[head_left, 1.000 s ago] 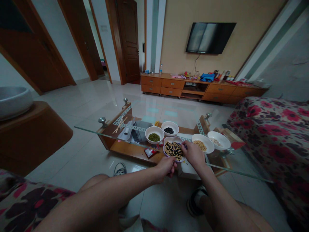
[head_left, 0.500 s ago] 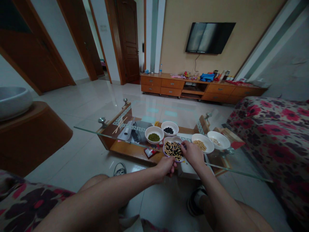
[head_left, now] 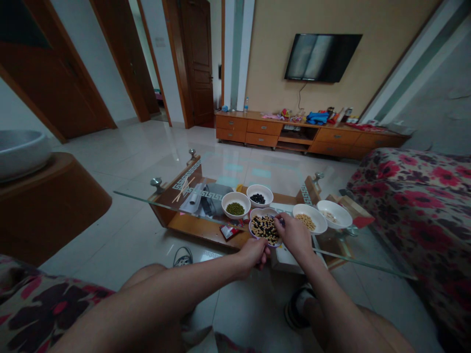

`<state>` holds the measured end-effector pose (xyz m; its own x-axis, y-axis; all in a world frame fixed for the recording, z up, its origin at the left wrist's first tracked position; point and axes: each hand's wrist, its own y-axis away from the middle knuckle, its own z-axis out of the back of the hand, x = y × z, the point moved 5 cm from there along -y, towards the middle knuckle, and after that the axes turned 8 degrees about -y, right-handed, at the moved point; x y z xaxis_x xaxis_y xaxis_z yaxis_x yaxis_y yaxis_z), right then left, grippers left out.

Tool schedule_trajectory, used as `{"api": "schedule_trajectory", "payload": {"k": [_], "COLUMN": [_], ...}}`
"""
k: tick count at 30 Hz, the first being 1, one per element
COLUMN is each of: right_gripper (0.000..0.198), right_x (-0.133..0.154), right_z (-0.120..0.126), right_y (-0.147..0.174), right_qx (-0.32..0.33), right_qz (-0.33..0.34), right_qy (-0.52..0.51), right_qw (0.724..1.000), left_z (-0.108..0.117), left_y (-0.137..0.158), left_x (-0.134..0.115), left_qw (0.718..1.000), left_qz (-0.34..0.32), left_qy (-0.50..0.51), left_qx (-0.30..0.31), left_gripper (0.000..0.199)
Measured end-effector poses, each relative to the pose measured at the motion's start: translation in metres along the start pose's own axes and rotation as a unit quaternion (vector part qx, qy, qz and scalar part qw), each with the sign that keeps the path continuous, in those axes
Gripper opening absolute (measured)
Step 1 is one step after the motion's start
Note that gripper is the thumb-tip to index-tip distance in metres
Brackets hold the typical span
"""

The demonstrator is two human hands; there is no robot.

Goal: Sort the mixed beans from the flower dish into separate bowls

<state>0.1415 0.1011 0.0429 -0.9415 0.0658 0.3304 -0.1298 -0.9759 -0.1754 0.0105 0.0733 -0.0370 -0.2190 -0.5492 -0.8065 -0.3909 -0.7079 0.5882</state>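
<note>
A scalloped bowl (head_left: 253, 234) of mixed black and yellow beans sits at the near edge of the glass table. My left hand (head_left: 253, 254) is closed on its near rim. Over its right side my right hand (head_left: 292, 234) pinches a small thin metal utensil (head_left: 271, 216), whose exact kind is too small to make out. Behind the mixed beans stand a white bowl of green beans (head_left: 234, 209) and a white bowl of black beans (head_left: 258, 198). To the right are a white bowl of yellow beans (head_left: 305, 221) and another with a few pale pieces (head_left: 328, 216).
Chopsticks (head_left: 183, 189) lie at the left of the glass table (head_left: 147, 200). A red packet (head_left: 228, 231) shows on the wooden shelf below. A floral-covered sofa (head_left: 415, 196) stands at the right, and a low cabinet (head_left: 263, 128) along the far wall.
The thin utensil in my right hand has shifted slightly and shows more clearly over the mixed beans. My left hand stays on the bowl's rim. The view has moved a little.
</note>
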Motion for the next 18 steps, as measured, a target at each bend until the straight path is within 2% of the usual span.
{"api": "schedule_trajectory", "payload": {"k": [11,18], "right_gripper": [0.027,0.024], "right_x": [0.044,0.054], "right_z": [-0.006,-0.015], "right_y": [0.001,-0.001], "right_qx": [-0.022,-0.019], "right_qz": [0.07,0.075], "right_qy": [-0.113,-0.126], "right_qw": [0.991,0.989], "left_z": [-0.003,-0.003], "left_y": [-0.001,-0.002], "left_x": [-0.001,-0.001], "left_qw": [1.0,1.0], "left_qz": [-0.012,-0.018], "left_qy": [-0.004,-0.012], "left_qx": [0.002,0.0], "left_gripper": [0.037,0.042]}}
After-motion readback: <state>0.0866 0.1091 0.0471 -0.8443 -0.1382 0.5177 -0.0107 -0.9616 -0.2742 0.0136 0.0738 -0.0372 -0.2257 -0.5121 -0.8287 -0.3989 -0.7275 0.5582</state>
